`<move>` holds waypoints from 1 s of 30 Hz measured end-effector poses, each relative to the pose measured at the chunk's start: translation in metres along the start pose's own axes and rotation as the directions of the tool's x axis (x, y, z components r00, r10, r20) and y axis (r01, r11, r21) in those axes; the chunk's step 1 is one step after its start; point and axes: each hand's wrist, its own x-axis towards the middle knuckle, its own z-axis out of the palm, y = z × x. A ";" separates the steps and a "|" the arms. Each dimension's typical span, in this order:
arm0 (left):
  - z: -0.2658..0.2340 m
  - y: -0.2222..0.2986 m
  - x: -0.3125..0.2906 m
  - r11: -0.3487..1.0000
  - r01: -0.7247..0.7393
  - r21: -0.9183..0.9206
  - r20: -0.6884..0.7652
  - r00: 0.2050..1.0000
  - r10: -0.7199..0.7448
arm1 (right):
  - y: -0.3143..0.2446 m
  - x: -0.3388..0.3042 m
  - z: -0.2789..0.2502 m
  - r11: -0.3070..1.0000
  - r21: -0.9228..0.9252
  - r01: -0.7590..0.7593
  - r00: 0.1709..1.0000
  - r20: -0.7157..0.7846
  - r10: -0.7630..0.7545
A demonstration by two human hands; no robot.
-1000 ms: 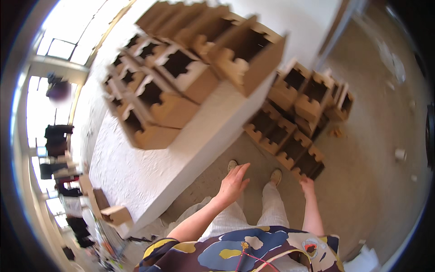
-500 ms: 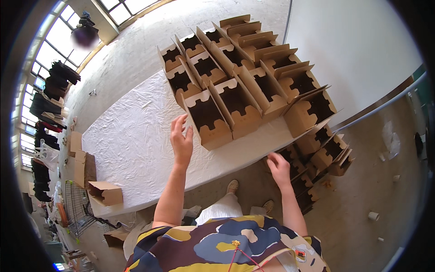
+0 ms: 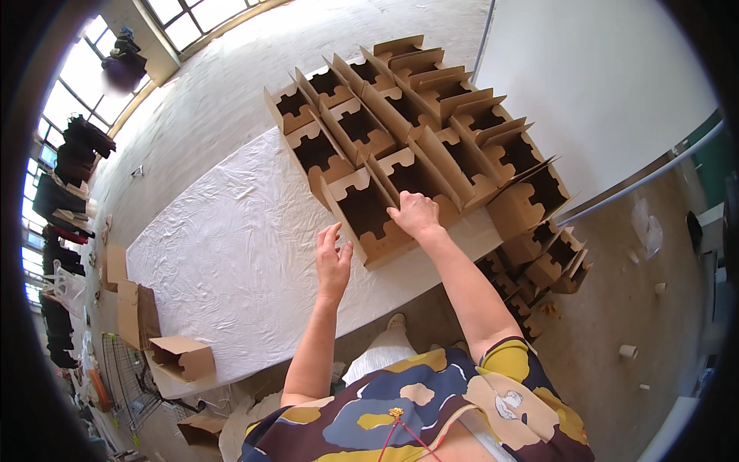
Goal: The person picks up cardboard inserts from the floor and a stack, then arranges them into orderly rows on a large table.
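Note:
Open-topped brown cardboard boxes with notched inner edges and raised flaps stand packed in rows on a table (image 3: 208,254) covered in wrinkled white sheeting. My right hand (image 3: 416,214) is closed, its curled fingers on the upper edge between the nearest box (image 3: 385,248) and the neighbouring box (image 3: 443,202). Its fingertips are partly hidden. Just left of the nearest box, my left hand (image 3: 332,262) is held up with its fingers apart and nothing in them.
More boxes (image 3: 554,266) are stacked low, right of the table. One small open box (image 3: 181,358) sits at the table's left corner, near a wire cart (image 3: 127,377). A white panel (image 3: 593,85) stands at the far right. Dark garments (image 3: 65,208) hang along the left.
My right hand has moved from beside the table's edge up and left onto the near boxes. My left hand has shifted slightly right and nearer to me. The view has turned a little.

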 end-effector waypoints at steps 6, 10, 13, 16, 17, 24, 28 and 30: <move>-0.016 -0.003 0.032 0.998 -0.059 -0.037 -0.074 0.996 0.056 | 0.004 -0.009 0.019 0.981 -0.039 0.188 0.951 -0.241 -0.192; -0.039 -0.006 0.061 0.996 -0.094 -0.012 -0.145 0.985 0.091 | -0.005 -0.064 -0.003 0.973 -0.051 0.223 0.910 -0.347 -0.227; -0.058 -0.031 0.072 0.987 -0.090 -0.135 -0.153 0.986 0.069 | -0.008 -0.116 -0.027 0.966 0.017 0.259 0.897 -0.374 -0.234; -0.040 0.000 0.051 0.955 0.007 -0.296 -0.046 0.999 -0.022 | 0.027 -0.177 -0.038 0.981 0.109 0.162 0.915 -0.387 -0.108; -0.033 0.010 0.042 0.953 0.015 -0.302 -0.005 1.000 -0.017 | 0.039 -0.200 -0.043 0.984 0.132 0.118 0.921 -0.385 -0.059; 0.019 0.034 -0.001 0.944 0.038 -0.327 0.274 0.960 0.056 | 0.102 -0.328 -0.063 0.932 0.217 -0.291 0.847 -0.396 0.356; 0.078 0.046 -0.044 0.974 -0.026 -0.225 0.559 0.815 0.151 | 0.162 -0.376 -0.037 0.790 0.242 -0.564 0.696 -0.375 0.612; 0.109 0.055 -0.077 0.987 0.064 -0.145 0.741 0.668 0.066 | 0.200 -0.385 -0.014 0.690 0.280 -0.668 0.610 -0.326 0.722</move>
